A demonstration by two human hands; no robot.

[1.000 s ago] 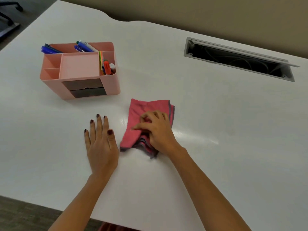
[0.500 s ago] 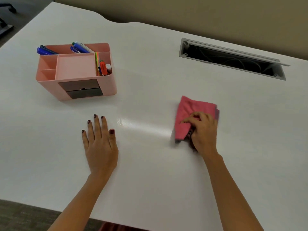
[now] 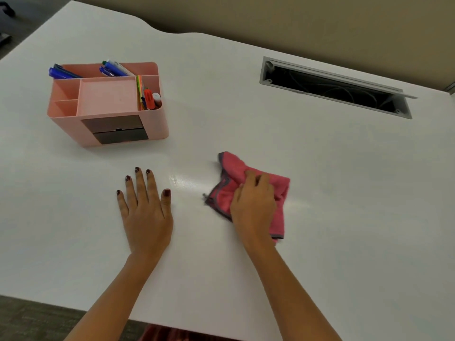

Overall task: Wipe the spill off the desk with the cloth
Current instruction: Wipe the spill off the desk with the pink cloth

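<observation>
Can't really make out any spill on the white counter [image 3: 320, 217], just a shiny glare streak between the two hands. The right hand [image 3: 253, 205] sits on top of the pink cloth [image 3: 279, 193] and covers its middle, fingers curled and bunching the fabric, so it's gripping the cloth against the counter, roughly center. The cloth's edges look a bit smeared. The left hand [image 3: 145, 207] lies flat with palm down and fingers spread, holding nothing, well apart from the cloth. One pink organizer [image 3: 108, 104] sits at the far left with pens [image 3: 110, 68] sticking out; too jumbled to count properly, several blue ones at least. One open cable slot [image 3: 334, 88] at the back, dark inside, with faint wires showing.
</observation>
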